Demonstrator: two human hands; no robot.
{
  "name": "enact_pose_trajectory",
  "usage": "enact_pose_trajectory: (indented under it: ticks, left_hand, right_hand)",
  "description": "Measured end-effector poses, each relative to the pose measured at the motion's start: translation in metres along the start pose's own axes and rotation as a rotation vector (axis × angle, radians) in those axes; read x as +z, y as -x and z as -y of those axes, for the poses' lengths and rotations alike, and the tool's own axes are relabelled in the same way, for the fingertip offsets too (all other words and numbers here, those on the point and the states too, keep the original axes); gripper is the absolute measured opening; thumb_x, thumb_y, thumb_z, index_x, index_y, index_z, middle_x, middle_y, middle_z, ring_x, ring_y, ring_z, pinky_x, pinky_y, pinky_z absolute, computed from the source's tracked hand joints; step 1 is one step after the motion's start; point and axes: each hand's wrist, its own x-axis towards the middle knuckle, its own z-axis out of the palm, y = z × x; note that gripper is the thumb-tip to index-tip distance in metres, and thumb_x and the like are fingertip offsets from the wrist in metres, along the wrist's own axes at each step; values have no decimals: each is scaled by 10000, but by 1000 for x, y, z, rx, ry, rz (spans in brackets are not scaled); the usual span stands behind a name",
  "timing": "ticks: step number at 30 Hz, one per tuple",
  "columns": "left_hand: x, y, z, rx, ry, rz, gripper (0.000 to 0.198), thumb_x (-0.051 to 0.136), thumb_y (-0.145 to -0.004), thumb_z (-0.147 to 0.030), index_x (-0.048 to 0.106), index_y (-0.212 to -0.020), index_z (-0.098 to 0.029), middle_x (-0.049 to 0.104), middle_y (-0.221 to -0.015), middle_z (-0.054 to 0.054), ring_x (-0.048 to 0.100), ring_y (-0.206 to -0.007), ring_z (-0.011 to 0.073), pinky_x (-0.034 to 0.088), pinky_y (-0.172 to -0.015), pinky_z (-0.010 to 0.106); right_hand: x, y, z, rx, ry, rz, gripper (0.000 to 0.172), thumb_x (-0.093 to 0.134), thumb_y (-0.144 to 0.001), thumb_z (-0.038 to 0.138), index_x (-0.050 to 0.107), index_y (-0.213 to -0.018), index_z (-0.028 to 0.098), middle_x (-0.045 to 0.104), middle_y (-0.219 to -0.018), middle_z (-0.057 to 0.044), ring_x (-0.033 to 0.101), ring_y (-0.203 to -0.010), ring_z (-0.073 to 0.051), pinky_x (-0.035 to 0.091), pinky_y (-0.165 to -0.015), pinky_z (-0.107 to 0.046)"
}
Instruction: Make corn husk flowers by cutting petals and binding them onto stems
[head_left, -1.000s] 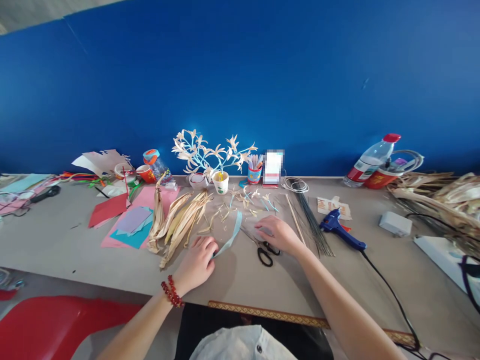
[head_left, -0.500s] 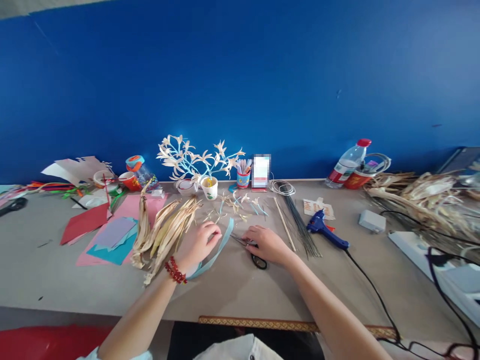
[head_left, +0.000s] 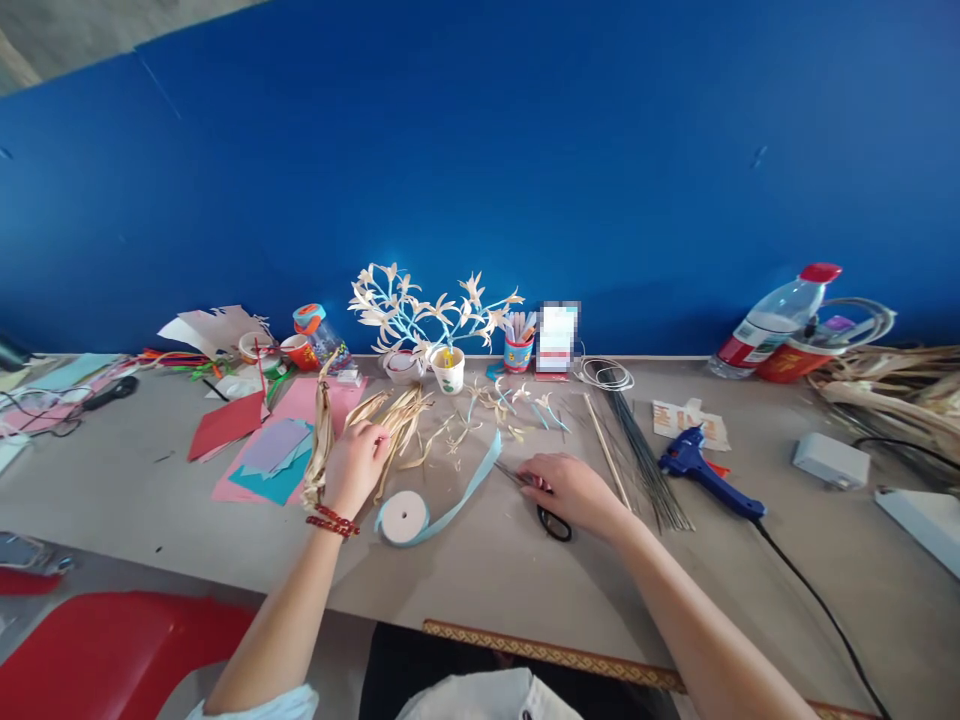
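My left hand (head_left: pixel 358 462), with a red bead bracelet at the wrist, lies on a pile of dried corn husks (head_left: pixel 390 425), its fingers curled into the strips. A roll of light blue ribbon (head_left: pixel 403 517) lies free on the grey table (head_left: pixel 487 560) just right of that wrist, and its loose tail runs up to the right. My right hand (head_left: pixel 568 490) rests over black-handled scissors (head_left: pixel 551 518), fingers bent around the handles; the blades point left towards the ribbon tail.
Coloured paper sheets (head_left: pixel 262 445) lie at the left. At the back stands a husk flower arrangement in a small cup (head_left: pixel 448 368). Thin wires and a wooden stick (head_left: pixel 637 450), a blue glue gun (head_left: pixel 705 470) with its cable, a water bottle (head_left: pixel 772 320) and more husks sit right.
My left hand has let go of the ribbon roll, which now lies on the table, and has moved left onto the husk pile. My right hand stays on the scissors.
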Motion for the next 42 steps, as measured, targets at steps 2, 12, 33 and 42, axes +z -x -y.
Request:
enact_pose_trajectory:
  ticks: [2,12,33,42]
  left_hand:
    - [11,-4,-3,-10,4,72,180,541,-869,-266,673,-751,-232,697,-818,80,640,-760,247,451,-680,321]
    - [43,-38,-4,-151,184,127,287,609,-744,-243,526,-470,-238,495,-417,20,585,-554,225,390,-561,292]
    - [-4,-10,-92,-334,1176,395,224,639,-823,-398,590,-778,-184,567,-674,-19,483,-567,94,398,-549,219]
    - [22,-2,-139,-404,1488,317,229,681,-827,-357,581,-746,-168,537,-623,-38,430,-545,72,343,-545,194]
  right_hand:
    - [0,0,0,4,7,-1,157,595,-885,253,710,-988,223,727,-861,-43,655,-795,-223,438,-723,-297]
    - [-4,1,4,4,-10,-6,167,577,-906,262,720,-989,240,732,-871,-42,664,-810,-223,450,-746,-296]
    - [-2,-2,42,6,-672,-159,261,594,-905,382,681,-1074,202,714,-949,-55,644,-804,-175,499,-724,-272]
    - [16,-1,49,156,-1067,-129,229,690,-809,367,599,-752,166,511,-632,44,422,-539,-84,314,-513,-218]
